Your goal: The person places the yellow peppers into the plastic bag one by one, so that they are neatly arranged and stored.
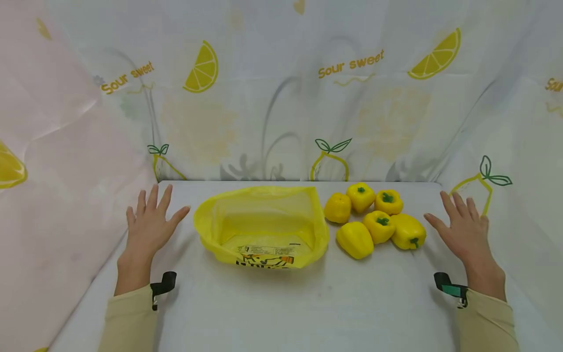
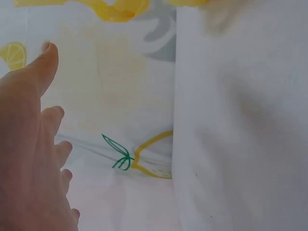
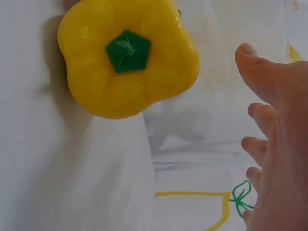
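A yellow plastic bag point(image 1: 264, 256) stands with its mouth wide at the middle of the table, black print on its front. To its right sit several yellow bell peppers point(image 1: 355, 240) with green stems, grouped close together. My left hand point(image 1: 148, 225), fingers spread, is left of the bag and holds nothing. On the far side my right hand point(image 1: 464, 232) is spread too, apart from the nearest bell pepper point(image 1: 406, 231). The right wrist view shows one bell pepper point(image 3: 96, 91) stem-on, with a gap between it and my thumb. In the left wrist view, only the bag's edge point(image 2: 120, 10) shows.
A white cloth covers the table point(image 1: 308, 308). Behind it hangs a white curtain point(image 1: 272, 112) printed with lemons and words, which also rises along both sides. A dark wrist device point(image 1: 163, 284) sits at the left cuff, and a similar one point(image 1: 450, 288) at the right.
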Demonstrator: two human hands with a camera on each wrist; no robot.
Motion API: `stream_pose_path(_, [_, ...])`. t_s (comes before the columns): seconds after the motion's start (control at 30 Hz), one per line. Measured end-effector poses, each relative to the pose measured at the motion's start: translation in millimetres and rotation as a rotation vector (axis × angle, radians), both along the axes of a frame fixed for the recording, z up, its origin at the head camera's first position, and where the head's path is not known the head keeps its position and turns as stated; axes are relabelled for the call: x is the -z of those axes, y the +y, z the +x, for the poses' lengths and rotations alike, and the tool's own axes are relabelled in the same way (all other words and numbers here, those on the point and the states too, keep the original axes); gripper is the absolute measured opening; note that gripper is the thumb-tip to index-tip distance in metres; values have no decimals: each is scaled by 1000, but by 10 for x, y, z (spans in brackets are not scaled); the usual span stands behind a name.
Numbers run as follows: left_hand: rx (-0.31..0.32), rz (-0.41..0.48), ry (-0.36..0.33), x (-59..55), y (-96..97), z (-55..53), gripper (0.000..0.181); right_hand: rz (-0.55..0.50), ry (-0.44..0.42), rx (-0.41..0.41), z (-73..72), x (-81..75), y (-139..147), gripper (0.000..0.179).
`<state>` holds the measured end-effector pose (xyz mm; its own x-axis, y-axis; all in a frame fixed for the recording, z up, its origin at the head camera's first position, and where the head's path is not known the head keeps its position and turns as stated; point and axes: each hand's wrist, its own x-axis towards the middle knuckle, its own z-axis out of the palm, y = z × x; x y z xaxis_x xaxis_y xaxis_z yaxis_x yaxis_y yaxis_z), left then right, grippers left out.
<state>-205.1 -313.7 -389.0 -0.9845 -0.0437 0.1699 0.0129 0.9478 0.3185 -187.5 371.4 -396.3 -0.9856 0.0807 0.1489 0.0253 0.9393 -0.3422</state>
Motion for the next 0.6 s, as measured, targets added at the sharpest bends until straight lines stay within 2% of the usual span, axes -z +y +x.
stream_pose_path(0.33, [93,72,39,-151,106,4,80,-10,-3,-100,-45,-77,-118,83])
stream_pose_path(0.6, [195,125,66,-247,250,31,74,-67,-91,-153,-64,-139,-201,86])
